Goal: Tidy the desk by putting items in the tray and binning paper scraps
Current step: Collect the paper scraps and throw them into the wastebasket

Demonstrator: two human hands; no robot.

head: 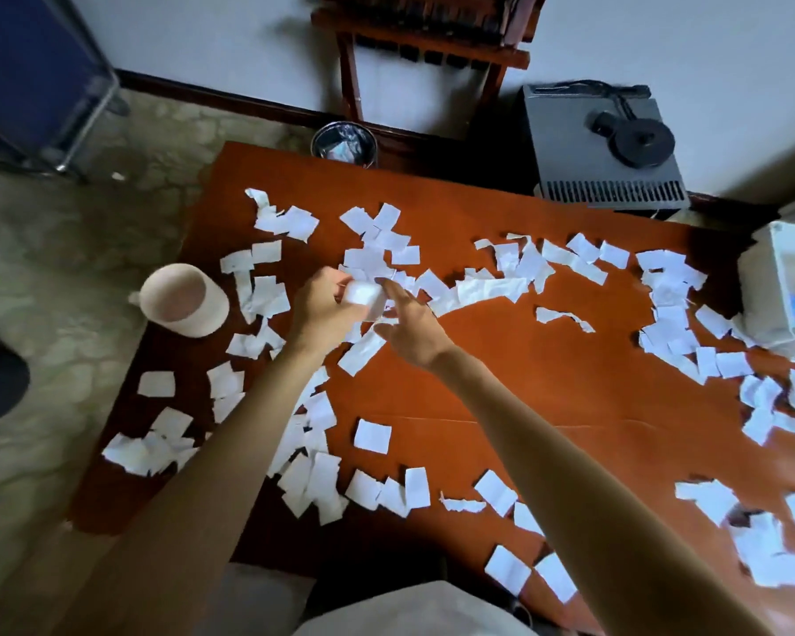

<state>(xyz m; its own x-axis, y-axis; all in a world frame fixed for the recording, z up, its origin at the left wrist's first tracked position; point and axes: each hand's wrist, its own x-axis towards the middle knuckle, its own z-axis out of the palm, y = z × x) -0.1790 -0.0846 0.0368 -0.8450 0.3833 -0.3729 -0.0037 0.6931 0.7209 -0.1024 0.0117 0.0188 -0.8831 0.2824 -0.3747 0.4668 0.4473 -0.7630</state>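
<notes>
Two bare hands worked among torn white paper scraps (372, 436) strewn over a red-brown desk (524, 383).
At the left edge, a pale cup (184, 299) stood among the scraps. Right of it, the left hand (322, 309) clenched a wad of scraps (363, 296) above the desk's middle. The right hand (409, 323) reached just beside the wad, fingers straight, grasping nothing. The bin (344, 143) stood on the floor past the far edge, well apart from both hands. A white tray (762, 277) sat at the far right. The likely risks were that the loosely bunched wad might shed pieces on the way to the bin, and that a sweeping forearm might knock the cup or brush scraps off the edge.
</notes>
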